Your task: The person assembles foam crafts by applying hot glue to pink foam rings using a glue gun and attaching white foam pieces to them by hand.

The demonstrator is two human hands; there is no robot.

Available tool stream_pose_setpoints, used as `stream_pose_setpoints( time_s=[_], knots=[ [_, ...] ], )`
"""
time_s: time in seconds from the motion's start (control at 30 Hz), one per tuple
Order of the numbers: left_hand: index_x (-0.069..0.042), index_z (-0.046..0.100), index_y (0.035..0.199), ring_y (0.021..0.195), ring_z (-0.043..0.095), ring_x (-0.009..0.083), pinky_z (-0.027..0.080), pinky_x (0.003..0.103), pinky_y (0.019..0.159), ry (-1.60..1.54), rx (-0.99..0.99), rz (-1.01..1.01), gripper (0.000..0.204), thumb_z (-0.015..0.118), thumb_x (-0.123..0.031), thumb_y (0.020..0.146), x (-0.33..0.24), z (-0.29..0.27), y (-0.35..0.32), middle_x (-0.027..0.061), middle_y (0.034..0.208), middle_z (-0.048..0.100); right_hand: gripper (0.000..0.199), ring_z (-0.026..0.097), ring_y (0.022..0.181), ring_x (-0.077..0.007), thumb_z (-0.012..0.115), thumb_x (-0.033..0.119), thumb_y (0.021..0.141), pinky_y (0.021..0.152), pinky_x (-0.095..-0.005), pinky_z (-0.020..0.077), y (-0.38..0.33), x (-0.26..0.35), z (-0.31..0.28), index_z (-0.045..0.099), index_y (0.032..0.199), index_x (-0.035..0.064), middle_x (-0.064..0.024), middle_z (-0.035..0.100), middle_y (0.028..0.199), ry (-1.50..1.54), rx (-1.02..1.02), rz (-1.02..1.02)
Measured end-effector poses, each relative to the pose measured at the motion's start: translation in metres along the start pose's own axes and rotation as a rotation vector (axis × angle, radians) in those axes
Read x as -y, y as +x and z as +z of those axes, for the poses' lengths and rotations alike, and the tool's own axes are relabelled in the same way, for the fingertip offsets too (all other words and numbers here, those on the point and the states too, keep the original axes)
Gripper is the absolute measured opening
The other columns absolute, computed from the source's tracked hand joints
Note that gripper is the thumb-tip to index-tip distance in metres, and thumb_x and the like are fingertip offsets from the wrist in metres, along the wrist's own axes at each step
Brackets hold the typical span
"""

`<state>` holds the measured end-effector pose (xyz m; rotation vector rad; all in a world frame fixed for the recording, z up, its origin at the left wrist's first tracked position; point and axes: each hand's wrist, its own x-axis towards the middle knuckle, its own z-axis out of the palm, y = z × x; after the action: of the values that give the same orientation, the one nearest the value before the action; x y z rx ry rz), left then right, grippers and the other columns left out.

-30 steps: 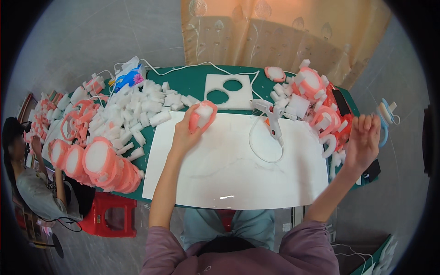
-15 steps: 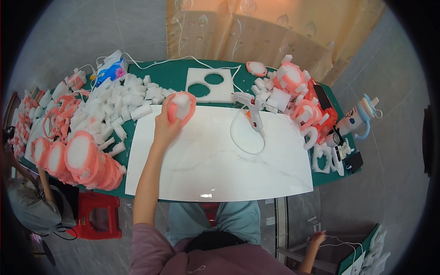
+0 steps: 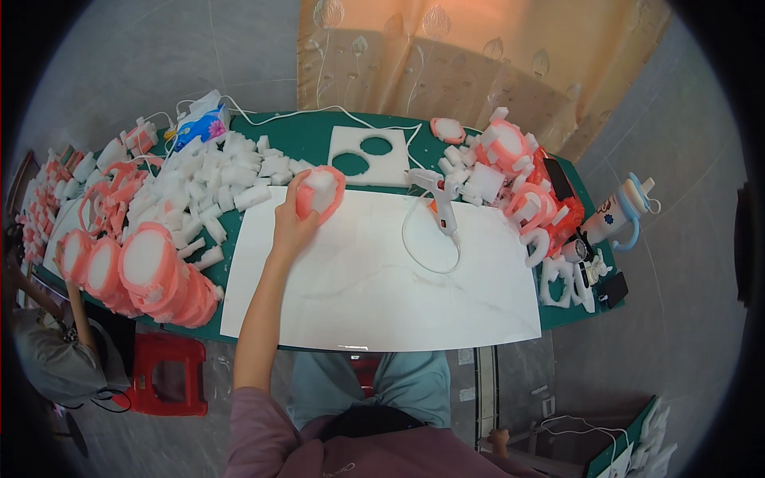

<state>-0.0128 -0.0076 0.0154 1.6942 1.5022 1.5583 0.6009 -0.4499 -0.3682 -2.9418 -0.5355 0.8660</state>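
My left hand point(image 3: 296, 225) is wrapped round the left side of an oval foam piece point(image 3: 322, 196) with a white middle and a thick pink rim. It holds the piece tilted up over the far left part of a white marbled board point(image 3: 382, 295). Low at the right, beside my body, my right hand point(image 3: 500, 437) shows only in small part, away from the table; its fingers cannot be made out. A white glue gun point(image 3: 438, 195) with a looped white cable rests at the board's far right.
Loose white foam blocks point(image 3: 191, 175) and stacked pink-and-white foam pieces point(image 3: 147, 259) lie left. A white foam sheet point(image 3: 390, 165) with two round holes lies behind the board. Right are a red bag point(image 3: 564, 227) and a bottle point(image 3: 613, 211). A co-worker point(image 3: 60, 350) sits far left near a red stool point(image 3: 171, 370).
The view has tilted slightly. My left hand keeps its grip on the foam piece with little movement. My right hand has come in leftward, closer to my body.
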Motion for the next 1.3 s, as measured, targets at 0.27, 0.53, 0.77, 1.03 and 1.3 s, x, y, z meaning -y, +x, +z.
stream_pose_setpoints(
  time_s=[0.27,0.53,0.77,1.03,1.3],
  knots=[
    [-0.019,0.039,0.124,0.086,0.058,0.0392,0.045,0.035,0.077,0.097,0.007,0.007,0.063,0.046,0.001,0.065,0.007,-0.017,-0.01,0.0237,0.094,0.058,0.022,0.057,0.08,-0.037,0.053,0.012,0.07,0.069,-0.0456,0.0466,-0.039,0.124,-0.138,0.056,0.084,-0.0044,-0.023,0.056,0.086,-0.285,-0.567,-0.506],
    [-0.019,0.041,0.123,0.077,0.06,0.0369,0.047,0.034,0.07,0.058,0.066,0.063,0.062,0.049,0.0,0.065,0.004,0.01,0.002,0.0222,0.086,0.06,0.02,0.054,0.057,-0.0253,0.054,0.012,0.082,0.052,-0.033,0.041,-0.255,0.347,-0.294,0.054,0.068,-0.0028,-0.0134,0.056,0.062,0.288,-0.854,-0.921],
    [-0.017,0.043,0.122,0.08,0.06,0.0338,0.047,0.033,0.071,0.099,0.103,0.119,0.06,0.051,-0.002,0.065,0.013,-0.006,-0.002,0.0202,0.092,0.06,0.028,0.058,0.092,-0.0276,0.061,-0.005,0.066,0.079,-0.0332,0.0453,-0.403,0.491,-0.25,0.058,0.094,-0.0003,-0.0134,0.059,0.101,0.473,-0.347,-2.033],
    [-0.019,0.048,0.118,0.081,0.059,0.0325,0.049,0.035,0.069,0.132,0.113,0.227,0.058,0.055,0.003,0.065,-0.004,0.006,-0.002,0.0149,0.102,0.059,0.026,0.058,0.083,-0.0251,0.06,0.001,0.072,0.072,-0.0317,0.0463,-0.427,0.619,-0.21,0.059,0.098,0.0023,-0.0105,0.059,0.095,0.44,-0.12,-2.27],
    [-0.021,0.053,0.113,0.076,0.061,0.0263,0.051,0.031,0.062,0.22,0.007,0.345,0.057,0.054,0.005,0.062,-0.003,0.007,-0.004,0.0122,0.105,0.058,0.019,0.056,0.061,-0.014,0.064,0.007,0.073,0.059,-0.0248,0.046,-0.426,0.645,-0.188,0.063,0.09,-0.0002,-0.0088,0.061,0.076,0.328,0.156,-1.929]
  ],
)
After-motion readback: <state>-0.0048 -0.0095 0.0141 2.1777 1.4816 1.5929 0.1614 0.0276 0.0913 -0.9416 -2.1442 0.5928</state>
